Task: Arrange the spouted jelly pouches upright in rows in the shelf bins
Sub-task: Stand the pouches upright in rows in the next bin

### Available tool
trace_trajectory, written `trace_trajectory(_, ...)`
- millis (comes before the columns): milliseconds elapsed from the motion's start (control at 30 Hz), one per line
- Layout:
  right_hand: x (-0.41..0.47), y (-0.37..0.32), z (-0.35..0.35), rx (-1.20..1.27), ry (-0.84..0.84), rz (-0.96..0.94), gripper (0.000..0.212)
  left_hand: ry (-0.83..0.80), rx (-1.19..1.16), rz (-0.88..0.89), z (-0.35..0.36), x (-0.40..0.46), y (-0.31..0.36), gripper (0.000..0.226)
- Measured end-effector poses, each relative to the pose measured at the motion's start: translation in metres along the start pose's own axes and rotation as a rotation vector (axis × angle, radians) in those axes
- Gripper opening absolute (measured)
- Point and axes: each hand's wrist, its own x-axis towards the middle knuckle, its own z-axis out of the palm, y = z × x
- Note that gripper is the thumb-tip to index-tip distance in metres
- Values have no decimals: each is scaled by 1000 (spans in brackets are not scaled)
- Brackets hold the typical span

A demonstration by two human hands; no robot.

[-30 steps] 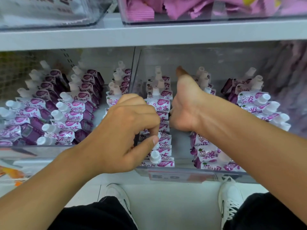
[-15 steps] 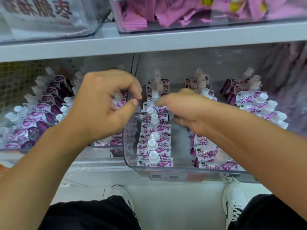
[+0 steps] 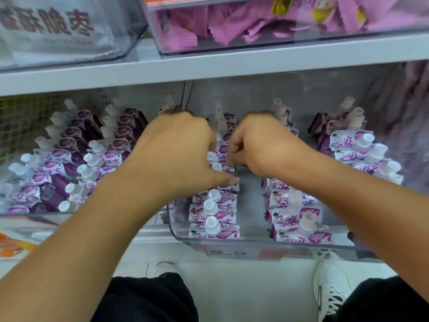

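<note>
White-and-purple spouted jelly pouches stand in rows in a clear shelf bin (image 3: 241,243). Its left row (image 3: 212,213) runs front to back with white caps up. My left hand (image 3: 176,154) curls over the middle of that row, thumb pressed on a pouch top. My right hand (image 3: 257,145) sits just right of it, fingers curled onto pouches of the same row farther back. A second row (image 3: 294,219) lies under my right forearm, and a third row (image 3: 362,147) stands at the bin's right side.
A neighbouring bin on the left holds darker purple pouches (image 3: 69,159) in leaning rows. The upper shelf edge (image 3: 209,66) hangs close above, carrying a bin of pink packets (image 3: 255,19). A price tag (image 3: 232,253) hangs on the bin front. My shoes (image 3: 329,282) show below.
My left hand has come right and down from over the bin divider onto the left row. My right hand's fingers have curled and closed in on the same row.
</note>
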Motion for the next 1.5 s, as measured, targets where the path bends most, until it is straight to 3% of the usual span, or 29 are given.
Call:
trace_trajectory(67,1,2,-1,-103,2,-27,12,6,125,23,2,2,10,52)
trace_trajectory(167,0,6,-1,-129,-13,-57,12,-35,103,-13,5,5,8,46)
trace_trajectory(300,-1,4,1,-147,-95,-74,10,-46,48,-103,8,4,9,64)
trace_trajectory(433,-1,9,-2,-46,-100,-42,14,-17,32,-116,9,5,10,34)
trace_trajectory(533,-3,5,-5,61,-217,59,11,-35,-20,-108,11,3,5,29)
trace_trajectory(600,-6,0,-7,303,-245,199,15,-38,-55,-104,11,2,3,29)
trace_trajectory(700,-11,-5,-4,1063,-267,522,6,-28,-71,-102,11,3,3,29)
trace_trajectory(733,-7,-6,0,1229,-285,603,11,-27,-81,-105,12,3,2,29)
trace_trajectory(833,16,-5,25,1436,-426,707,85,-18,-130,-105,14,4,2,32)
trace_trajectory(900,25,-4,37,1489,-436,740,109,-22,-131,-89,14,4,2,39)
trace_trajectory(1067,19,-2,40,1481,-520,636,105,9,-130,-56,17,3,0,35)
trace_trajectory(1200,29,-9,24,1359,-305,608,98,9,-143,-70,19,3,0,29)
trace_trajectory(1333,40,-18,27,1285,-221,598,110,7,-162,-82,19,3,2,27)
trace_trajectory(1500,40,-1,25,1186,-192,591,84,-7,-207,-108,17,3,2,28)
